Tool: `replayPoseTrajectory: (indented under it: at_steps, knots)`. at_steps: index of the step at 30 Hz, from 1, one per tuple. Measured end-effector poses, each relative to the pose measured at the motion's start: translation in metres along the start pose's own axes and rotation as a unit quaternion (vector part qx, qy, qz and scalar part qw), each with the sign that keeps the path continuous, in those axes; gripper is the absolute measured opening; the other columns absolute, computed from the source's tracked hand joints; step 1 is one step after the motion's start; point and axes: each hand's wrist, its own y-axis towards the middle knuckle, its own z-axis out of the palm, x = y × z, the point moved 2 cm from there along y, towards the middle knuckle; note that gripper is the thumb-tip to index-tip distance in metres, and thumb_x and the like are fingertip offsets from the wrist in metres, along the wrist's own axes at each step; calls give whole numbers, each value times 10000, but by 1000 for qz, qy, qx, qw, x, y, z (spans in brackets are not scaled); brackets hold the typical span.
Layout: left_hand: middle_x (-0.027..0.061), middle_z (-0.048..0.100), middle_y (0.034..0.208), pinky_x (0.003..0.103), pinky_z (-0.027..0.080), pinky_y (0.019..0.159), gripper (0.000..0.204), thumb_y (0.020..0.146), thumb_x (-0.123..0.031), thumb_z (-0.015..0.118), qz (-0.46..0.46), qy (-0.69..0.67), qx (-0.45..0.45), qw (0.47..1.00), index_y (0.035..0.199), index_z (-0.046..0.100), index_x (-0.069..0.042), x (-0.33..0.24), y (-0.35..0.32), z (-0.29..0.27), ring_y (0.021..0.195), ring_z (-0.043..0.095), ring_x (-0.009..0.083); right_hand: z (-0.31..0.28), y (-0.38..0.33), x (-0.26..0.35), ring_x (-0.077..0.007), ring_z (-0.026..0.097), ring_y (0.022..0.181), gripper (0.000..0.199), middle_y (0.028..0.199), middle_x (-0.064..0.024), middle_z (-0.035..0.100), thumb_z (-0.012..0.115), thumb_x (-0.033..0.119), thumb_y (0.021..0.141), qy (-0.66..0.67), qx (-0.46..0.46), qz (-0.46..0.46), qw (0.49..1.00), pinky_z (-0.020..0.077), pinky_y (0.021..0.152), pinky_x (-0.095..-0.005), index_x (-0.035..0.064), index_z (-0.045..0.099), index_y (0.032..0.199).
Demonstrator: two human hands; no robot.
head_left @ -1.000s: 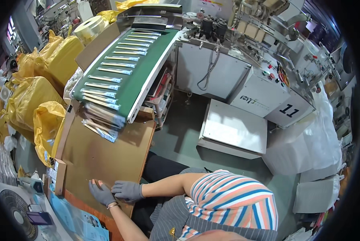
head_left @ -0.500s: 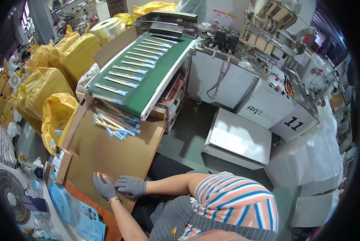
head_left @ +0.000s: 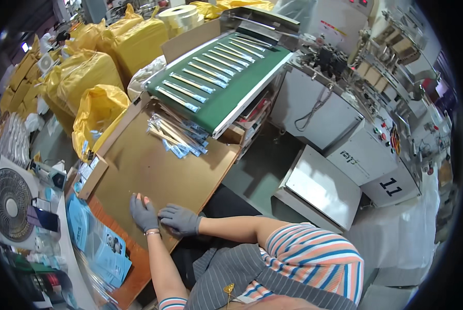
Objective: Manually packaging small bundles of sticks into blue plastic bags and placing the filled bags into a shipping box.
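Observation:
My left hand [head_left: 144,213], in a grey glove with some fingertips bare, lies on the brown tabletop [head_left: 128,175], fingers stretched forward. Close to its right, my right hand [head_left: 180,220], gloved in grey, rests flat near the table's front edge with its fingers pointing left. Neither hand holds anything that I can see. Farther up the table, a loose pile of thin wooden sticks in clear wrappers with blue ends [head_left: 177,132] lies below the conveyor's lower end. More wrapped sticks [head_left: 208,71] lie in a spaced row across the green conveyor belt [head_left: 223,103].
An open yellow bag [head_left: 99,116] stands beyond the table's left edge, with full yellow sacks [head_left: 81,77] behind. Blue plastic packaging [head_left: 99,243] and a fan [head_left: 11,204] are at the left. White machine cabinets [head_left: 314,106] and a low white box [head_left: 322,181] stand right.
The view has turned, so the table and conveyor appear shifted right and upward. The stick at the belt's lower end has dropped toward the pile. My hands stay on the tabletop, slightly farther apart.

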Motion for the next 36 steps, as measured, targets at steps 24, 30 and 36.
replayPoseTrajectory:
  at_steps: [24,30,36]
  knots:
    - [178,607,1197,399,437,974,292,871,-205,615,-7,30,-13,999,1096,639,-21,-8,2,-8,1118,564,332,-9,5,4,-329,536,1106,298,1151,-173,575,617,171,729,-16,20,7,1000,378,1013,-457,34,564,989]
    - [172,607,1198,399,439,970,285,868,-201,618,-7,28,-16,999,1090,642,-24,-10,3,-7,1117,566,327,-11,5,3,-325,533,1120,296,1160,-165,576,620,174,730,-20,35,15,999,373,1024,-459,37,569,987]
    - [168,609,1191,398,442,965,278,862,-191,626,-5,23,-25,999,1086,644,-28,-9,3,-7,1105,570,326,-10,6,3,-322,539,1110,297,1153,-166,577,622,172,724,-23,30,14,999,375,1020,-462,35,572,982]
